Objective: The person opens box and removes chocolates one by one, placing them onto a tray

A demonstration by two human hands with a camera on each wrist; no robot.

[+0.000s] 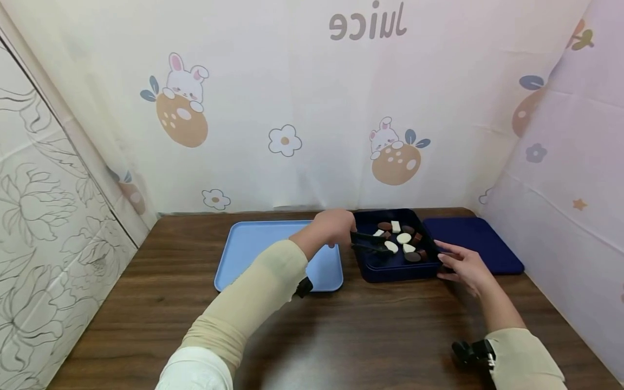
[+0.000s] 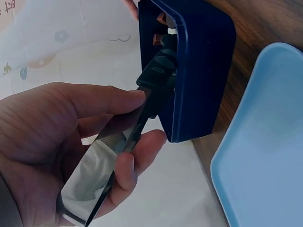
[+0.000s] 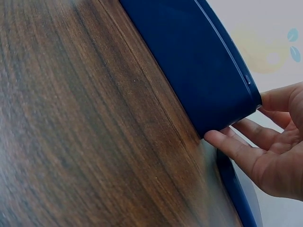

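My left hand [image 1: 335, 226] grips a pair of tongs with a shiny metal handle [image 2: 94, 172] and black ends [image 2: 158, 71]. The ends reach over the left rim into a dark blue box [image 1: 400, 274], beside a white oval chocolate [image 1: 391, 247]. Several white and brown chocolates lie scattered on the box floor, among them a dark round one [image 1: 413, 257]. At the box's right front corner, my right hand [image 1: 465, 265] touches the outer wall with spread fingertips. In the right wrist view, one finger [image 3: 220, 139] meets the corner's bottom edge and another is at the rim.
A light blue tray [image 1: 239, 260] lies left of the box, partly under my left forearm in the head view. Flat on the table to the right is a dark blue lid [image 1: 480, 238]. A printed cloth wall [image 1: 292, 179] closes off the back.
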